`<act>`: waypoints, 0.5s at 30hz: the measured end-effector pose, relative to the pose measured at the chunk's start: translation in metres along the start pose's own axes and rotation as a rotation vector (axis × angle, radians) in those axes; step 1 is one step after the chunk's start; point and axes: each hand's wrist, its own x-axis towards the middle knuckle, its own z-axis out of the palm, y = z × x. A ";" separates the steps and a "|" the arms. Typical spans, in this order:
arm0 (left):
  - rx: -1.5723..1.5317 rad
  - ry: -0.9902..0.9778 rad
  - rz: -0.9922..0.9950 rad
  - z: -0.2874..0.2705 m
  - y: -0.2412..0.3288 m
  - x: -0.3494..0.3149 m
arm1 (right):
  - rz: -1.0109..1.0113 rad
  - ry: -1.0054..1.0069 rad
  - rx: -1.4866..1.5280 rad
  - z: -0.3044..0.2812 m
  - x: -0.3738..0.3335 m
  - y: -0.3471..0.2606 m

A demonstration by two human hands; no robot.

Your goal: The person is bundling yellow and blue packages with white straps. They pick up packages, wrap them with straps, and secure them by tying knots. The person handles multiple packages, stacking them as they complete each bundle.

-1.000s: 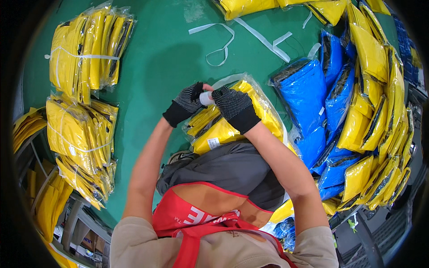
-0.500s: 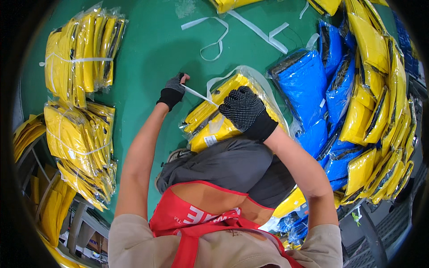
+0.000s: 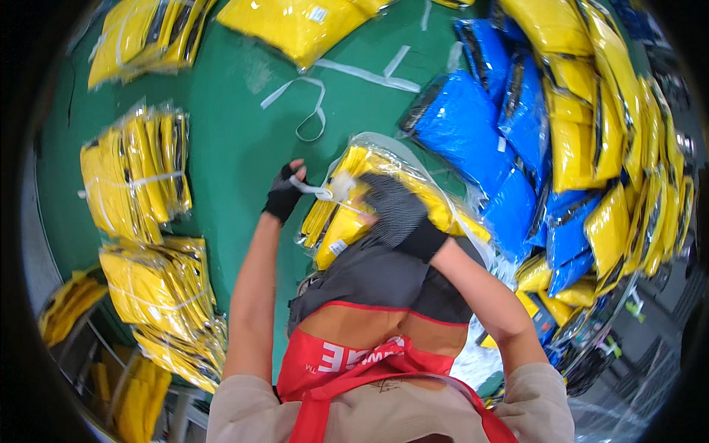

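In front of my knees lies a bundle of folded yellow packs in clear plastic [image 3: 325,229], with a white strap [image 3: 319,191] drawn across it and a loop of it arching over its far side. My left hand [image 3: 284,193], in a dark fingerless-tipped glove, is closed on the strap at the bundle's left. My right hand [image 3: 399,210], in a black dotted glove, is bent over the top of the bundle. Its fingers are blurred, but the strap runs to its fingertips and they look closed on it. The strap's crossing point between my hands is smeared.
Strapped yellow bundles [image 3: 136,173] line the left side. Blue plastic-wrapped packs [image 3: 461,125] and a tall heap of yellow packs [image 3: 580,133] stand at the right. Loose strap pieces [image 3: 362,72] lie on the green surface [image 3: 229,140], near a yellow pack [image 3: 295,29] at the far edge.
My right hand has come down and turned over the bundle, and the strap now crosses between my hands. The view has shifted, bringing more of the far yellow packs in.
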 end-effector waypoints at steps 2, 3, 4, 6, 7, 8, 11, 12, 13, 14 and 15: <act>-0.279 -0.276 -0.223 -0.027 0.030 -0.034 | 0.211 0.337 -0.395 -0.035 -0.041 0.032; 0.052 -0.430 -0.062 -0.039 0.052 -0.047 | 0.411 0.238 -0.402 -0.049 -0.065 0.048; -0.067 -0.531 -0.058 -0.052 0.063 -0.056 | 0.595 0.121 -0.421 -0.062 -0.085 0.061; -0.034 -0.452 0.032 -0.044 0.095 -0.055 | 0.759 -0.027 -0.243 -0.070 -0.099 0.084; -0.023 -0.408 0.082 -0.035 0.114 -0.054 | 0.714 0.108 -0.271 -0.074 -0.098 0.089; 0.290 -0.311 0.305 -0.019 0.137 -0.057 | 0.619 0.288 -0.224 -0.086 -0.076 0.068; 0.849 -0.165 0.913 0.084 0.205 -0.075 | 0.226 0.375 0.567 -0.082 -0.040 0.035; 0.918 -0.356 0.925 0.090 0.218 -0.079 | 0.041 0.224 0.695 -0.073 -0.041 -0.008; 1.081 -0.418 1.070 0.095 0.225 -0.092 | -0.159 0.089 0.604 -0.067 -0.053 -0.056; 1.212 -0.474 1.232 0.102 0.230 -0.102 | -0.340 -0.003 0.404 -0.063 -0.076 -0.096; 1.327 -0.653 0.944 0.087 0.225 -0.106 | -0.446 -0.029 0.280 -0.062 -0.099 -0.122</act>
